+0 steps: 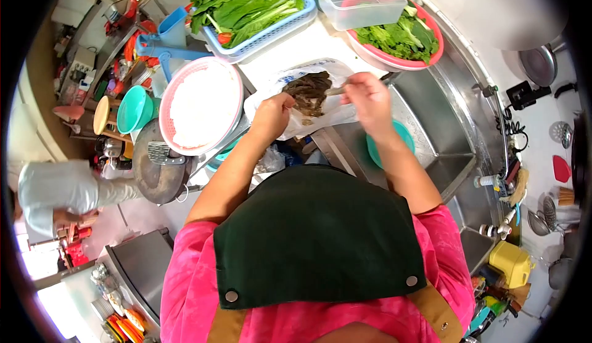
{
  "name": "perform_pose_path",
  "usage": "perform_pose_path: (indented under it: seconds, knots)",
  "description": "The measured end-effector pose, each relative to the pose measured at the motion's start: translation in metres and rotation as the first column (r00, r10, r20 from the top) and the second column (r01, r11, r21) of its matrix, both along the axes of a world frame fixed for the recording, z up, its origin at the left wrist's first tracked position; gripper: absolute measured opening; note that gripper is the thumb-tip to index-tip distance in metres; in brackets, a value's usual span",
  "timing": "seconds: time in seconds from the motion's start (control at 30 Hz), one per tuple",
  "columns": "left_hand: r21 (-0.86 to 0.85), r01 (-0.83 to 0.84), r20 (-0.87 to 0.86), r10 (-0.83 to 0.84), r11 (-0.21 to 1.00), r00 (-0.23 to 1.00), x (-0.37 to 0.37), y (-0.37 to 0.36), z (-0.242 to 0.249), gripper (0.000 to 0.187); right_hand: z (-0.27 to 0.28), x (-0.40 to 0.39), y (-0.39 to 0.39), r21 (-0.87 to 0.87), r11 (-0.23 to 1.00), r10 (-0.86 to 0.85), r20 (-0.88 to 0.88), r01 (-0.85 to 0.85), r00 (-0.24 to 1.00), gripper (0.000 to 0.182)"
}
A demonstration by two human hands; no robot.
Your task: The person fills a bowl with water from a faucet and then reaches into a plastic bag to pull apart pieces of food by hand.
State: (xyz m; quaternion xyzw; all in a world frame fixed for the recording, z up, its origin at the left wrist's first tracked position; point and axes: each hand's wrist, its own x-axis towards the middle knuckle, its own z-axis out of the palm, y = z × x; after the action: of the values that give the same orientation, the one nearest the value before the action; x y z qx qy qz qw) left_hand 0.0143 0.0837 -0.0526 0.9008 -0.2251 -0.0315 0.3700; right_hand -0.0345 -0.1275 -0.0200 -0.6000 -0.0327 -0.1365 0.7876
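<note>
A white plastic bag (336,116) with blue print lies opened on the counter in front of me. Inside it is a dark brown, glistening clump of food (308,91), whose kind I cannot make out. My left hand (271,116) is closed at the bag's left side, its fingertips pinched on the plastic beside the clump. On the other side, my right hand (370,101) pinches a small greyish-brown piece of food (334,91), held just above the bag's right part.
Leafy greens fill a blue basket (265,40) and a pink basin (425,59) under a clear plastic box (361,11). A pink colander (232,112) holds something white. Sinks (425,118) lie right, with a teal bowl (404,136). Another person (68,189) stands left.
</note>
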Motion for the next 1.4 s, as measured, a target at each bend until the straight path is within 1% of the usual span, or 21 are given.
perform_pose_path:
  seconds: [0.1,0.17,0.23,0.3,0.37,0.43,0.47,0.5,0.57,0.63,0.7,0.83,0.9,0.93,0.97,1.0,1.03,1.1,1.17,1.27,1.4]
  knots:
    - [0.097,0.036,-0.014,-0.035,0.995,0.999,-0.001,-0.001,-0.011,0.022,0.015,-0.022,-0.051,-0.120,0.964,-0.234,0.031,0.236,0.972,0.012]
    - [0.069,0.047,0.164,-0.058,0.996,0.985,0.003,-0.002,-0.032,0.019,-0.002,-0.034,-0.087,-0.208,0.917,-0.352,-0.015,0.341,0.936,0.010]
    - [0.091,0.055,0.003,-0.056,0.994,0.998,0.011,-0.012,-0.028,0.016,-0.032,-0.047,-0.113,-0.353,0.838,-0.475,-0.099,0.415,0.874,0.009]
    - [0.194,0.041,-0.153,-0.011,0.980,0.988,0.022,-0.025,-0.028,0.014,-0.091,-0.063,-0.142,-0.518,0.749,-0.532,-0.099,0.413,0.841,0.009]
    - [0.201,0.023,-0.133,0.004,0.979,0.991,0.038,-0.033,-0.048,0.018,-0.129,-0.077,-0.155,-0.665,0.635,-0.588,-0.087,0.393,0.804,0.010]
    - [0.245,-0.034,0.101,0.009,0.969,0.995,0.048,-0.041,-0.056,0.023,-0.143,-0.091,-0.158,-0.894,0.428,-0.635,-0.196,0.129,0.747,0.016]
    - [0.441,0.015,-0.107,0.036,0.897,0.994,0.057,-0.045,-0.059,0.038,-0.150,-0.097,-0.160,-0.893,0.418,-0.659,-0.170,0.168,0.733,0.021]
    - [0.468,0.014,-0.156,0.067,0.884,0.985,0.059,-0.048,-0.056,0.037,-0.148,-0.099,-0.160,-0.894,0.414,-0.670,-0.173,0.170,0.722,0.021]
    - [0.433,0.017,-0.130,0.044,0.901,0.990,0.070,-0.043,-0.080,0.033,-0.133,-0.102,-0.162,-0.866,0.409,-0.722,-0.114,0.288,0.682,0.021]
    - [0.557,0.057,-0.138,0.025,0.828,0.990,0.059,-0.052,-0.053,0.031,-0.115,-0.100,-0.169,-0.844,0.401,-0.746,-0.076,0.355,0.662,0.020]
    - [0.595,0.080,-0.139,0.005,0.800,0.990,0.056,-0.053,-0.049,0.034,-0.101,-0.095,-0.176,-0.648,0.553,-0.749,-0.111,0.524,0.653,0.016]
    - [0.518,0.066,-0.064,-0.038,0.853,0.997,0.047,-0.049,-0.038,0.027,-0.036,-0.075,-0.145,-0.407,0.648,-0.713,-0.026,0.644,0.701,0.011]
    - [0.242,0.014,-0.170,0.028,0.970,0.985,0.041,-0.047,-0.030,0.021,-0.015,-0.064,-0.120,-0.299,0.759,-0.586,0.073,0.578,0.807,0.011]
    - [0.245,0.007,-0.169,0.035,0.970,0.985,0.039,-0.045,-0.029,0.021,0.004,-0.061,-0.098,-0.270,0.826,-0.511,0.012,0.495,0.859,0.011]
    - [0.082,-0.004,-0.215,0.021,0.997,0.976,0.037,-0.041,-0.029,0.019,0.016,-0.057,-0.077,-0.235,0.884,-0.426,-0.046,0.405,0.903,0.011]
    - [-0.081,-0.025,-0.255,0.003,0.996,0.967,0.035,-0.037,-0.028,0.017,0.015,-0.050,-0.062,-0.312,0.909,-0.299,-0.028,0.276,0.954,0.011]
    - [-0.077,-0.040,-0.247,0.020,0.996,0.969,0.034,-0.034,-0.027,0.017,0.011,-0.041,-0.047,-0.387,0.911,-0.162,-0.017,0.143,0.987,0.012]
    - [-0.342,-0.133,-0.504,-0.062,0.930,0.861,0.030,-0.031,-0.024,0.014,-0.004,-0.019,-0.014,-0.499,0.865,0.040,-0.033,-0.051,0.999,0.017]
    - [-0.533,-0.168,-0.570,-0.205,0.829,0.796,0.026,-0.027,-0.020,0.013,-0.034,0.005,0.010,-0.606,0.795,0.088,0.089,-0.016,0.992,0.023]
    - [-0.678,-0.224,-0.575,-0.315,0.700,0.755,0.022,-0.021,-0.017,0.011,-0.039,0.017,0.023,-0.647,0.756,0.093,-0.043,-0.099,0.995,0.024]
    - [-0.691,-0.091,-0.431,-0.308,0.717,0.848,0.017,-0.016,-0.013,0.019,-0.037,0.023,0.030,-0.635,0.761,0.092,-0.100,-0.134,0.991,0.019]
